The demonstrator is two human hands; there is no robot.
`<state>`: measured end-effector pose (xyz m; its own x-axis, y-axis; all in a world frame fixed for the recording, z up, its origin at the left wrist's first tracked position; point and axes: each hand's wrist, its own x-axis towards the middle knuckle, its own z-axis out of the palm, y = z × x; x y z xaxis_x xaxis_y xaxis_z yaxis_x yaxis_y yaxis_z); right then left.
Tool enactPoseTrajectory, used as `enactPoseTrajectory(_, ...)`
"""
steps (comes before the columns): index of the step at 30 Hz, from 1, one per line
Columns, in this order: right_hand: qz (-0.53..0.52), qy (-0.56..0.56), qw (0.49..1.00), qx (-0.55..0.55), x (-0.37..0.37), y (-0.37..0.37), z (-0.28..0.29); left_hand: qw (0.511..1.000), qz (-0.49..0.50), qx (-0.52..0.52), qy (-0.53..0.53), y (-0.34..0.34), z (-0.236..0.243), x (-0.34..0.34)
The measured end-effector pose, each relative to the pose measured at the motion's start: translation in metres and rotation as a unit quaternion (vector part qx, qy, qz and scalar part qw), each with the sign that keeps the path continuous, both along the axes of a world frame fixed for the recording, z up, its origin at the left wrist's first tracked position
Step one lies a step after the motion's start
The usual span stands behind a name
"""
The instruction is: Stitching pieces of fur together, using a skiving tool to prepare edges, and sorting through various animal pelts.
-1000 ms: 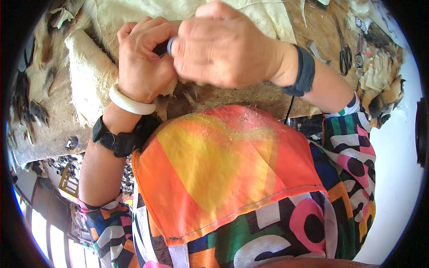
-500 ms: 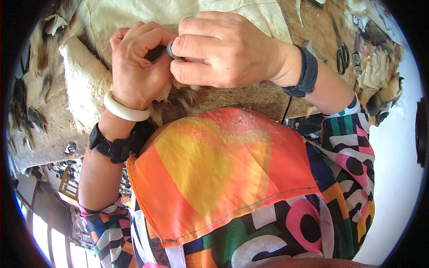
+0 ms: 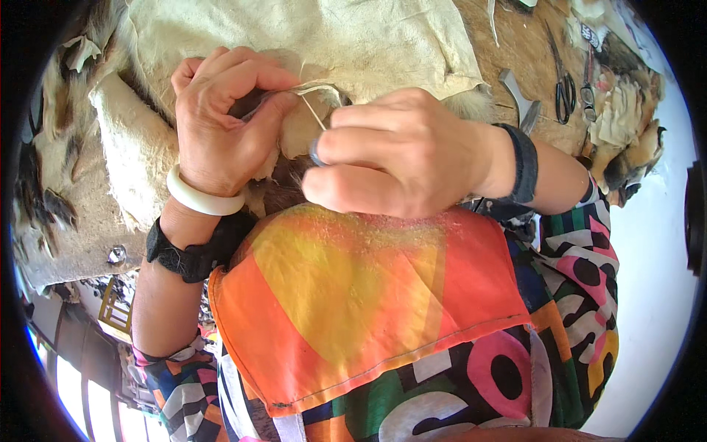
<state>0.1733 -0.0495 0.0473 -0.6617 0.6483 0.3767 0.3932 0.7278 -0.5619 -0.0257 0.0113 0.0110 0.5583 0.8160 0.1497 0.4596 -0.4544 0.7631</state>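
A pale animal hide [image 3: 309, 33] with fur along its edge lies before me, skin side up. My left hand [image 3: 232, 114] pinches the near edge of that hide between thumb and fingers. From this edge a light thread [image 3: 315, 110] runs taut toward my right hand [image 3: 398, 151], which is closed and slightly smeared by motion. A dark ring or thimble [image 3: 315, 152] shows on a finger of the right hand. The thread seems to end in its fingers; whether a needle is there is hidden.
Black-handled scissors [image 3: 565, 96] and a metal blade tool [image 3: 521, 103] lie on the wooden surface [image 3: 501, 44] to the right. Hide scraps [image 3: 626, 110] pile at the far right. Another furry piece [image 3: 132, 147] lies left. An orange and yellow apron [image 3: 368, 295] covers my front.
My right hand has moved from beside the left hand toward me and to the right, drawing the thread out. The left hand has barely shifted.
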Motion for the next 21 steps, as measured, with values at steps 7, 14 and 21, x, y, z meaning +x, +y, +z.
enactPoseTrajectory(7,-0.062,0.268,0.905,-0.324,0.032,0.022,0.026,1.0,-0.006,-0.009,-0.015,0.0,-0.001,0.002)
enactPoseTrajectory(14,-0.121,0.499,0.767,-0.385,0.043,0.049,0.023,1.0,-0.011,0.002,-0.009,0.0,0.001,0.004)
enactPoseTrajectory(21,-0.182,0.492,0.785,-0.331,0.049,0.062,0.019,1.0,-0.011,0.005,-0.012,0.0,0.0,0.003)
